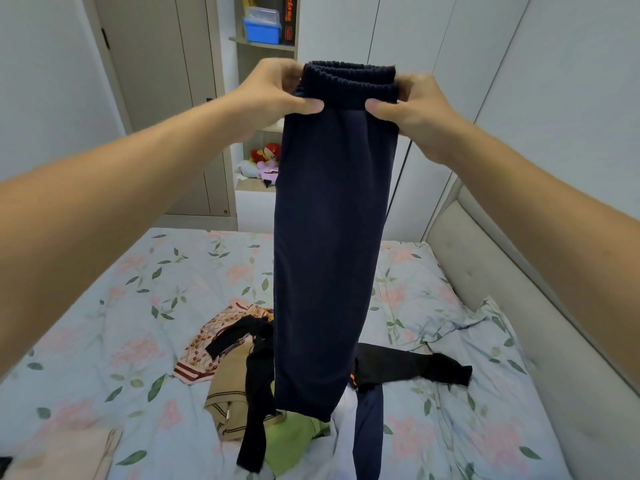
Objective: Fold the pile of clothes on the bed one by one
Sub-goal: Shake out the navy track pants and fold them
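Note:
I hold a pair of navy trousers (329,237) up in the air by the elastic waistband, legs laid together and hanging straight down. My left hand (273,91) pinches the waistband's left end; my right hand (412,105) pinches its right end. Below, on the floral bed (104,306), lies the pile of clothes (249,386): a patterned pink piece, a tan garment, black pieces, a lime green one, something white. The trousers' hem hangs just above the pile and hides its middle.
A padded headboard (519,306) runs along the bed's right side. Wardrobe doors (433,46) and an open shelf with a blue box (262,29) and plush toys (263,161) stand behind. A folded beige item (62,455) lies at the bed's near left corner.

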A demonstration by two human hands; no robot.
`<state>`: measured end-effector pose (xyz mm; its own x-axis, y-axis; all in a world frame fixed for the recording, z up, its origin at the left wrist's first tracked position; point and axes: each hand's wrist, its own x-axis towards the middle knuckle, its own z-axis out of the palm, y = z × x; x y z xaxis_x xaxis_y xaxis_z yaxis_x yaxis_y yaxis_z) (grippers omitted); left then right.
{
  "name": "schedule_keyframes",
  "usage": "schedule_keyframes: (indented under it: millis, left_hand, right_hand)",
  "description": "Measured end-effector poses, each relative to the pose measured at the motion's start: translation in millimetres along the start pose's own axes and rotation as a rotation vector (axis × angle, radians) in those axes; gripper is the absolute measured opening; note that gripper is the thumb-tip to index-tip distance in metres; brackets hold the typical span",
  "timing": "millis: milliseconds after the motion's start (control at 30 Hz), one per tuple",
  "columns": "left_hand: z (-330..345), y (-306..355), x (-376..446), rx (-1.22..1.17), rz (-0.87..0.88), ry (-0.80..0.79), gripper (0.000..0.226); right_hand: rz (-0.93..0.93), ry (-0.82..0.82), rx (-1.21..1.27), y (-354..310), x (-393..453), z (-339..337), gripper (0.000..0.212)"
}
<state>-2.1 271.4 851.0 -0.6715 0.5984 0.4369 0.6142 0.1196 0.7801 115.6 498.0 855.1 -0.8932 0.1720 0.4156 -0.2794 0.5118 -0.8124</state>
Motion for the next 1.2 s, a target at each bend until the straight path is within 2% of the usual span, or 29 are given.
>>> schedule_keyframes:
  millis: [67, 267, 467, 633, 967, 1200]
  left_hand:
    - [6, -6, 7, -0.002, -0.022, -0.023, 0.032]
    - [7, -4, 36, 0.034, -0.030, -0.015, 0.029]
    - [-3, 14, 46, 0.006, 0.061, 0.035, 0.033]
    - [-6, 22, 33, 0.018, 0.101, 0.088, 0.034]
    - [19, 21, -41, 0.055, 0.001, 0.142, 0.043]
    - [18, 60, -117, 0.035, -0.012, 0.057, 0.041]
  right_hand:
    - [0.027, 0.012, -0.035, 8, 4, 1, 0.035]
    - [0.033, 0.076, -0.091, 11, 16, -4, 0.034]
    - [-0.056, 0.173, -0.092, -8, 25, -8, 0.033]
    - [-0.099, 0.173, -0.059, -14, 24, -7, 0.030]
    - [-0.132, 0.038, -0.001, 7, -25, 1, 0.030]
    - [-0.162, 0.041, 0.058, -16, -101, 12, 0.034]
